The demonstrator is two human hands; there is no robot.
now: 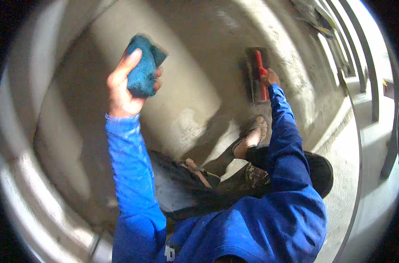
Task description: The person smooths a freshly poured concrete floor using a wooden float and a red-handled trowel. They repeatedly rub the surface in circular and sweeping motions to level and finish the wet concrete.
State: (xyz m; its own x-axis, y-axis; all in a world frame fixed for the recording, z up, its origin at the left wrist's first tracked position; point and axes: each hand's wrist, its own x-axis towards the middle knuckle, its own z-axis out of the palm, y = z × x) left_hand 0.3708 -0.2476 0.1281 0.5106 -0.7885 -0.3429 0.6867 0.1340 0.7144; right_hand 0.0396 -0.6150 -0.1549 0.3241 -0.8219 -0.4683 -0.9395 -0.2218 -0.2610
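My left hand [126, 90] is raised on the left, fingers and thumb wrapped round a dark teal sponge [142, 70] with a rough, soft-looking surface. Farther off to the right, my right hand [271, 78] grips the red handle of a plastering trowel [252, 83]. Its dark rectangular blade lies against the grey-beige cement surface [182, 61]; whether it presses flat cannot be made out. Both forearms are in blue sleeves, the left one with pale smudges.
My sandalled feet [254, 131] are below the trowel and near the middle. Bright sunlit bands and shadows cross the cement. Pale upright bars [368, 61] stand along the right side. A pale ledge [37, 188] curves along the lower left.
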